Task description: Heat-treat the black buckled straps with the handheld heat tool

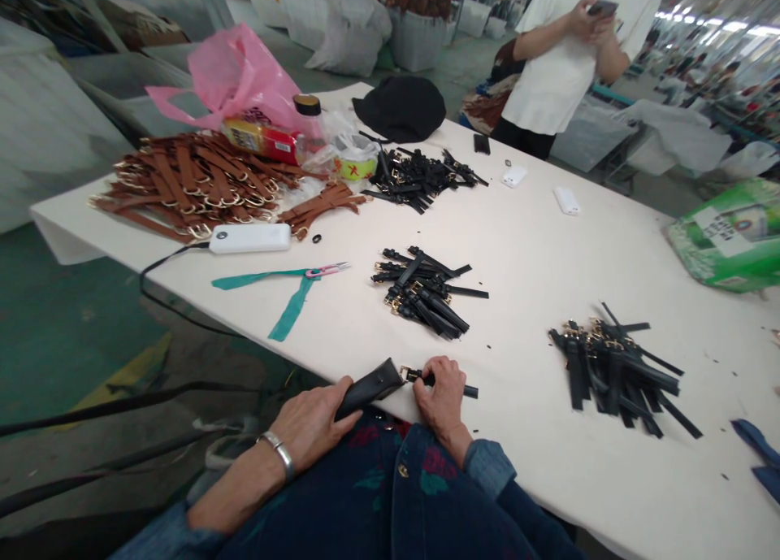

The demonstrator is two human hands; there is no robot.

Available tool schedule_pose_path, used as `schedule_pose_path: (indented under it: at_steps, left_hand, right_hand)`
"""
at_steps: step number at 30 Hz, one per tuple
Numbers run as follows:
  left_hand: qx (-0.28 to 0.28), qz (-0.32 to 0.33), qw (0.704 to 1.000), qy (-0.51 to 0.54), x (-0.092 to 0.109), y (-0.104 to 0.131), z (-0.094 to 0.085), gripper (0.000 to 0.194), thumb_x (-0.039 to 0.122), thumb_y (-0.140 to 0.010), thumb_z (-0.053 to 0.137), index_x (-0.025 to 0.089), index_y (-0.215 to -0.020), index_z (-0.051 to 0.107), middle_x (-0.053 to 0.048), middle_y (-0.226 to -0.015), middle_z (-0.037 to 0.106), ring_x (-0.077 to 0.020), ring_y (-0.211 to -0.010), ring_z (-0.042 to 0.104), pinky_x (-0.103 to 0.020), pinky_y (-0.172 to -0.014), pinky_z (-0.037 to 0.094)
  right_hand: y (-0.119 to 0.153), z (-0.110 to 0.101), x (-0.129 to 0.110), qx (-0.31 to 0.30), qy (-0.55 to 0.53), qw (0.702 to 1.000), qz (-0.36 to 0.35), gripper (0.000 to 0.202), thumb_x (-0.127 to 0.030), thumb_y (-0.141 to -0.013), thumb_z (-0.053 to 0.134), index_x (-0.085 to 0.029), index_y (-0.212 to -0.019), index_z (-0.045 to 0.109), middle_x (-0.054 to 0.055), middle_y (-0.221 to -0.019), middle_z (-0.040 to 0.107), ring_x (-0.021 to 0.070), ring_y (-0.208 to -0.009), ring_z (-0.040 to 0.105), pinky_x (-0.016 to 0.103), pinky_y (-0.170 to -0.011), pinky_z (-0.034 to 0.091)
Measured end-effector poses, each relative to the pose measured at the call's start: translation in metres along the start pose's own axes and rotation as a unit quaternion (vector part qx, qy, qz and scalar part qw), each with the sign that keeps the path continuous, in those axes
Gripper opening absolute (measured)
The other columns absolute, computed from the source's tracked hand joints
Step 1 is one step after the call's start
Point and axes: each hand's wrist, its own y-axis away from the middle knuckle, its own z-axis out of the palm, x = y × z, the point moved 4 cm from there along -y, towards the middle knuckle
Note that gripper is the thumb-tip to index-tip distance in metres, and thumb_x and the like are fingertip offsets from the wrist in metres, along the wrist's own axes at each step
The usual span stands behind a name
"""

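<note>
At the table's near edge, my left hand [317,418] is closed round a flat black leather piece [373,384] that points up and right. My right hand [443,395] has its fingers curled on a short black strap [470,392] with a small gold buckle, which lies at the end of the leather piece. Whether buckle and leather piece are joined cannot be made out. Beyond my hands lies a pile of black buckled straps [426,292]; another pile [621,373] is to the right.
The white table [517,259] also bears brown straps [195,182], a pink bag [237,72], a white power bank [249,237], snips [326,270] with green ribbon, a black cap [405,109] and a green package [731,235]. A person [548,64] stands beyond, holding a phone.
</note>
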Motion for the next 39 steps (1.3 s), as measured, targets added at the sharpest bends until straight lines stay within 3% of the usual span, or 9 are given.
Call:
schedule_pose_path:
  at_steps: [6, 20, 28, 33, 39]
  left_hand:
    - [-0.012, -0.004, 1.000, 0.008, -0.003, 0.000, 0.000, 0.033, 0.046, -0.076, 0.038, 0.025, -0.100, 0.046, -0.005, -0.086, 0.064, -0.0208, -0.082, 0.060, -0.029, -0.068, 0.041]
    - [-0.006, 0.009, 1.000, 0.013, -0.013, 0.000, -0.002, 0.033, 0.048, -0.077, 0.036, 0.025, -0.098, 0.046, -0.004, -0.084, 0.063, -0.0196, -0.077, 0.060, -0.027, -0.064, 0.040]
    - [-0.012, 0.020, 0.999, 0.027, -0.005, 0.002, -0.013, 0.033, 0.049, -0.077, 0.035, 0.025, -0.098, 0.046, -0.003, -0.084, 0.063, -0.0189, -0.077, 0.059, -0.026, -0.064, 0.039]
    - [-0.007, 0.036, 0.999, 0.002, 0.006, -0.007, -0.011, 0.034, 0.049, -0.077, 0.035, 0.024, -0.098, 0.046, -0.005, -0.087, 0.063, -0.0201, -0.078, 0.059, -0.028, -0.066, 0.039]
    - [-0.006, 0.066, 0.997, -0.044, 0.015, -0.021, -0.007, 0.033, 0.048, -0.078, 0.035, 0.023, -0.098, 0.045, -0.006, -0.087, 0.063, -0.0216, -0.079, 0.059, -0.031, -0.066, 0.041]
  right_hand:
    - [0.000, 0.004, -0.002, 0.015, 0.013, 1.000, 0.009, 0.004, -0.022, -0.070, 0.048, -0.019, -0.067, 0.048, 0.001, -0.073, 0.048, 0.0179, -0.078, 0.040, 0.029, -0.070, 0.024]
    - [-0.003, 0.009, -0.005, 0.027, 0.060, 0.998, 0.019, 0.036, -0.052, -0.073, 0.049, -0.019, -0.062, 0.051, 0.003, -0.072, 0.050, 0.0189, -0.079, 0.041, 0.030, -0.070, 0.025]
    - [-0.001, 0.003, -0.003, 0.008, 0.020, 1.000, 0.012, 0.030, -0.047, -0.069, 0.057, -0.019, -0.064, 0.051, 0.001, -0.073, 0.051, 0.0176, -0.078, 0.041, 0.029, -0.070, 0.025]
    - [0.003, -0.002, 0.008, -0.036, -0.056, 0.997, -0.027, 0.016, -0.034, -0.070, 0.058, -0.020, -0.078, 0.056, 0.001, -0.086, 0.055, 0.0172, -0.084, 0.045, 0.029, -0.072, 0.027]
    - [0.005, 0.000, 0.022, -0.039, -0.120, 0.991, -0.037, 0.014, -0.029, -0.073, 0.059, -0.023, -0.085, 0.063, 0.004, -0.092, 0.059, 0.0195, -0.089, 0.049, 0.034, -0.078, 0.033]
